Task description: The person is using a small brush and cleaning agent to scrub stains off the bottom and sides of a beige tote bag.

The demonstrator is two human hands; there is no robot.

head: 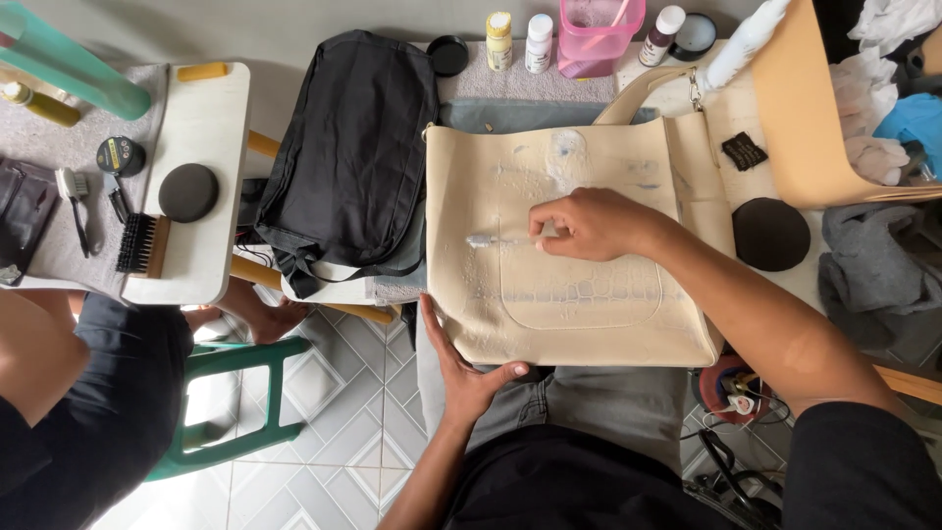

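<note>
A cream leather handbag (589,314) lies flat on my lap and the table edge, its front pocket stamped with a scaly pattern and smeared with white foam near the top. My right hand (589,224) is closed on a small brush (496,240) whose head rests on the bag's front, just above the pocket. My left hand (461,368) lies with fingers spread against the bag's lower left corner, holding it steady.
A black bag (353,147) lies left of the handbag. Small bottles (499,39), a pink container (599,34) and round black pads (771,234) stand at the back and right. Another person sits at the left by a board with brushes (144,245). A green stool (235,393) stands below.
</note>
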